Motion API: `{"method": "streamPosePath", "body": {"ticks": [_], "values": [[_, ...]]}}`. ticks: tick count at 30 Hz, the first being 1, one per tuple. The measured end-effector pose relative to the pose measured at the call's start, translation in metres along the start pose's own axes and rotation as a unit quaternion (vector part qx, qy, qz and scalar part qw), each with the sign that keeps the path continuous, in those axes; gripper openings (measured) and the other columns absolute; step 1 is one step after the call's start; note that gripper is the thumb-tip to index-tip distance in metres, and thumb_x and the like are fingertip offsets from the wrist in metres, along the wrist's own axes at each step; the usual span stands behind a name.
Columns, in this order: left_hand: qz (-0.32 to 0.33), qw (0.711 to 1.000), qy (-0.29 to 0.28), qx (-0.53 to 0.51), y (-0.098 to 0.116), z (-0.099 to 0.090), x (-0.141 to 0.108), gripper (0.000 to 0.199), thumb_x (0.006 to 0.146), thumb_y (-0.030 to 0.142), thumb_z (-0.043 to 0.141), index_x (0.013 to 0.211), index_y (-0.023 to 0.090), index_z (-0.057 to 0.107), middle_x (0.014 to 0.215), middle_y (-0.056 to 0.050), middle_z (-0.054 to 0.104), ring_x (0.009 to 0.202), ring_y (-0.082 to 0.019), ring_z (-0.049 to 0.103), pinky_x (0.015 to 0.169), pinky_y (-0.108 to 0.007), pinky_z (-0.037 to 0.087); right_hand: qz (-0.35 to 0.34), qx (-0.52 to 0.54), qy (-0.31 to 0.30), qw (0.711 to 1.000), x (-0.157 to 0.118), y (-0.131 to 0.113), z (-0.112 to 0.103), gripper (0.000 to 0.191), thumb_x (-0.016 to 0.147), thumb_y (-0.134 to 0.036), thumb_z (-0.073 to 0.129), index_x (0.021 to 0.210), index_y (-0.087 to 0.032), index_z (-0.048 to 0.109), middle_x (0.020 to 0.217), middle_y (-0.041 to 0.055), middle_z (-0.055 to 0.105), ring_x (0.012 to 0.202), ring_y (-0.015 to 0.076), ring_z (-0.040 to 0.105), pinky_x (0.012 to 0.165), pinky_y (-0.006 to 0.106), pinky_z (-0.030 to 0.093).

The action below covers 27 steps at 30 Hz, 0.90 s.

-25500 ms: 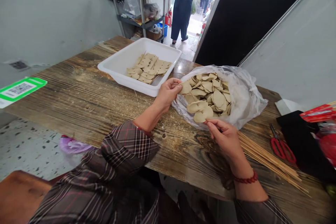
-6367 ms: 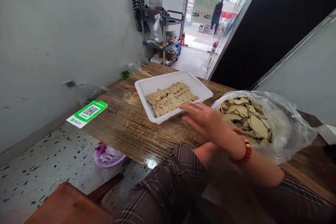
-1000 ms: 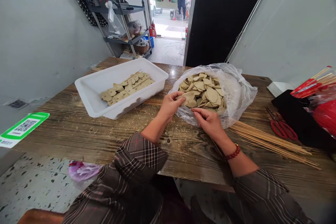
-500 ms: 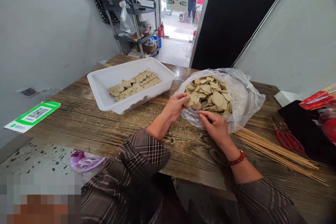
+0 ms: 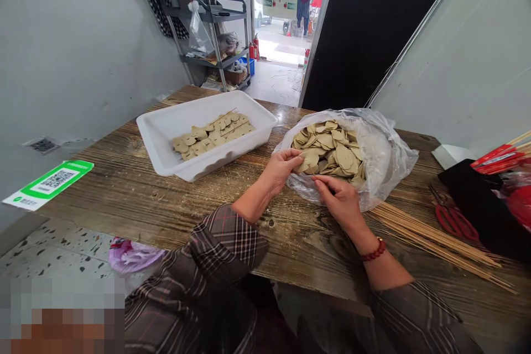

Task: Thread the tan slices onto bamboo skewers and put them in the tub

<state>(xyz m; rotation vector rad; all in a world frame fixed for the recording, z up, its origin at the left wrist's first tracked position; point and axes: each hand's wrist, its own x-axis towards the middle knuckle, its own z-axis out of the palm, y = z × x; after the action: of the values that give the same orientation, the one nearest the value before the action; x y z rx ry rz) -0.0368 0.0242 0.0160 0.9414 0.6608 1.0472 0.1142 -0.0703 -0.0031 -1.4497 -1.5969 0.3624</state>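
Observation:
My left hand pinches a thin beige slice at the near left edge of a clear plastic bag. Many similar slices fill the bag's open mouth. Just to the right, my right hand is closed in a pinch on a thin stick, of which only a short tip shows by the slice. Further left, a white tray holds slices threaded on sticks.
Bamboo sticks lie on the wooden table right of my right hand. Beyond them are red-handled scissors and a black box. A green-and-white code card is at the left edge; a cart stands behind.
My left hand has shifted slightly right, and its fingers now reach further over the slice toward my right hand. My right hand has hardly moved.

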Motion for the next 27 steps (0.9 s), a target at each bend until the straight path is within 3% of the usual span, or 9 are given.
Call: {"method": "streamPosePath", "body": {"ticks": [11,21,27], "values": [[0.048,0.992,-0.012,0.118,0.0026,0.0005,-0.0006,0.028,0.06,0.031,0.079,0.078,0.011,0.07,0.062,0.001,0.061,0.055,-0.006,0.047,0.054,-0.02,0.033,0.018,0.005,-0.003,1.0,0.0021,-0.0023,0.0006,0.031,0.089,-0.037,0.053,0.094,-0.016,0.075,0.063,0.0034,0.069,0.059,0.0168,0.062,0.055,0.026,0.043],[0.02,0.993,-0.016,0.112,0.0007,-0.0023,0.0012,0.026,0.06,0.033,0.079,0.072,0.013,0.066,0.059,0.002,0.059,0.052,-0.006,0.046,0.051,-0.021,0.033,0.026,0.006,0.0,1.0,0.0033,-0.0062,0.0005,0.029,0.089,-0.037,0.054,0.087,-0.015,0.073,0.057,0.0014,0.063,0.054,0.0151,0.056,0.053,0.026,0.039],[0.018,0.99,-0.055,0.131,-0.0004,0.0031,-0.004,0.024,0.063,0.03,0.077,0.073,0.012,0.065,0.062,0.002,0.059,0.054,-0.006,0.045,0.053,-0.02,0.031,0.036,0.02,0.01,0.999,0.0043,-0.0076,0.0,0.028,0.088,-0.037,0.054,0.082,-0.015,0.071,0.051,-0.0019,0.057,0.05,0.013,0.052,0.053,0.025,0.037]]}}
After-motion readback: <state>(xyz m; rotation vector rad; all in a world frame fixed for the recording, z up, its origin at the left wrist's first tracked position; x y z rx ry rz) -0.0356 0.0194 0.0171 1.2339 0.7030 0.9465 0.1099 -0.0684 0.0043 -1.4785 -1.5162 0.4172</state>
